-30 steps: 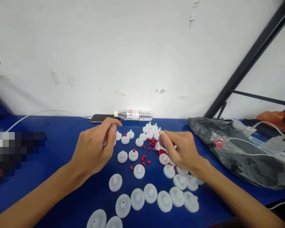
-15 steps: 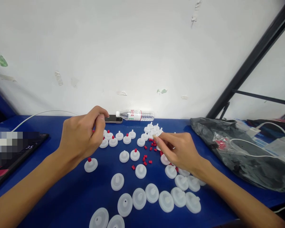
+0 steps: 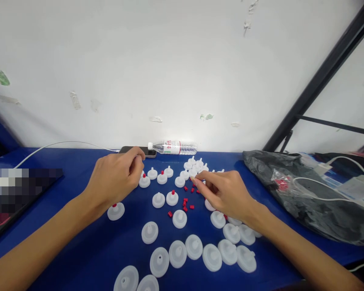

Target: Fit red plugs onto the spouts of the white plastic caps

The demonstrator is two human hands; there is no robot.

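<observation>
My left hand [image 3: 118,173] is over the back left of the blue table, its fingers curled and thumb against the index finger. Whatever it may hold is hidden behind the fingers. Beside its fingertips stands a white disc with a red cap [image 3: 144,180]. My right hand [image 3: 226,190] pinches thumb and index finger together above scattered small red caps [image 3: 185,204]; I cannot make out what is between the tips. Just behind them is a cluster of white plastic discs with spouts [image 3: 191,165]. Another red-capped disc [image 3: 172,198] stands between the hands.
Several uncapped white discs [image 3: 194,247] lie across the front. A clear bottle [image 3: 176,147] lies by the wall, next to a phone [image 3: 151,153]. A tablet [image 3: 24,202] is at left, a dark plastic bag [image 3: 291,198] at right, and a white cable [image 3: 54,142] runs behind.
My left hand has moved right and slightly down, uncovering more of the phone and covering some discs at the back left. My right fingertips have shifted slightly left and down, still pinched.
</observation>
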